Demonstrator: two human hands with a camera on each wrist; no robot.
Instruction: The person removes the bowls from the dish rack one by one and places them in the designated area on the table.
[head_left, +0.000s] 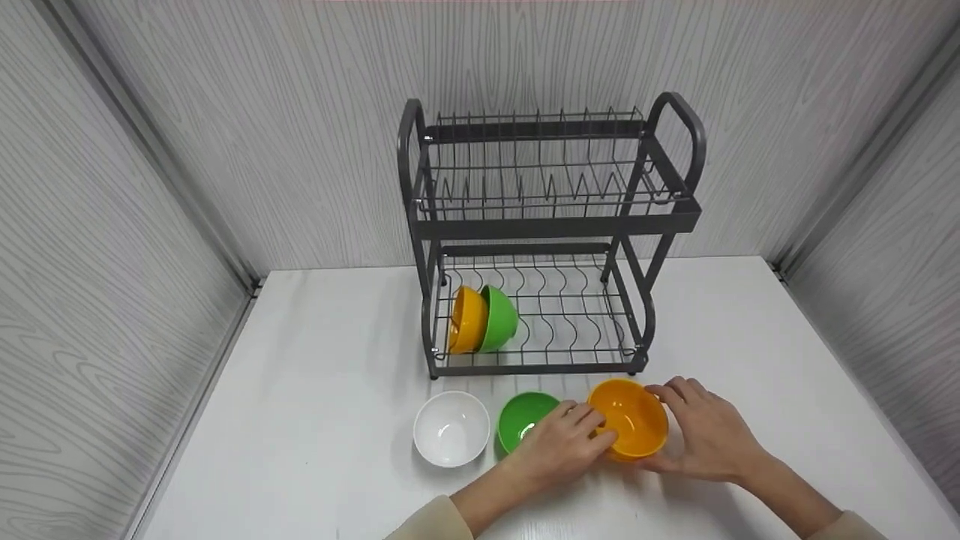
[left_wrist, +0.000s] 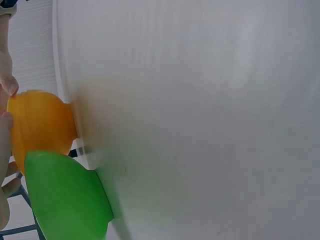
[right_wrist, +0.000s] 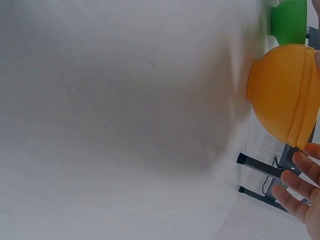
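Observation:
An orange bowl [head_left: 634, 420] stands upright on the white table at the right end of a row, a second rim line showing just under its lip. My left hand [head_left: 566, 442] reaches across the green bowl [head_left: 517, 420] and grips the orange bowl's left rim, fingers and thumb at the edge. On the other side my right hand [head_left: 705, 431] spans the bowl, its thumb at the near rim and its fingertips at the far right rim. The left wrist view shows the orange bowl [left_wrist: 42, 122] close beside the green bowl [left_wrist: 65, 195].
Left of the green bowl is a white bowl [head_left: 451, 429]. Behind the row stands a dark two-tier dish rack [head_left: 536, 369]. Its lower tier holds an orange bowl [head_left: 466, 321] and a green bowl [head_left: 501, 319], tilted on edge at the left. Pale wood-grain panels [head_left: 337, 135] enclose the table.

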